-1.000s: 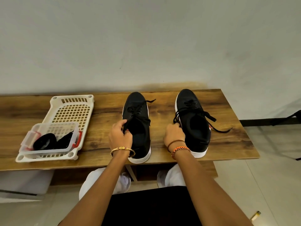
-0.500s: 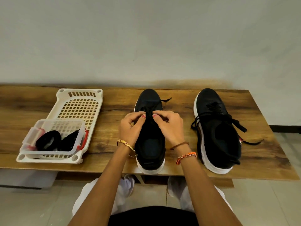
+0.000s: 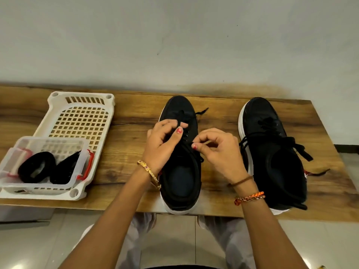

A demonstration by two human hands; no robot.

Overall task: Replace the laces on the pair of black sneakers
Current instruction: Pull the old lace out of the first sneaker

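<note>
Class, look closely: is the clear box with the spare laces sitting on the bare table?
No, the clear box sits inside the white basket, not on the table.

This looks like a plain room in a home, though the frame does not settle it. A narrow wood-grain tabletop (image 3: 124, 171) stands pushed against a bare, off-white painted wall (image 3: 174, 45), which carries a brownish smudge just above the board's far edge. Pale glossy floor tiles (image 3: 29, 249) lie below. Household plastic sits on the wood: a white lattice basket (image 3: 81, 117) holding a clear clip-lid box (image 3: 11, 162).
</note>
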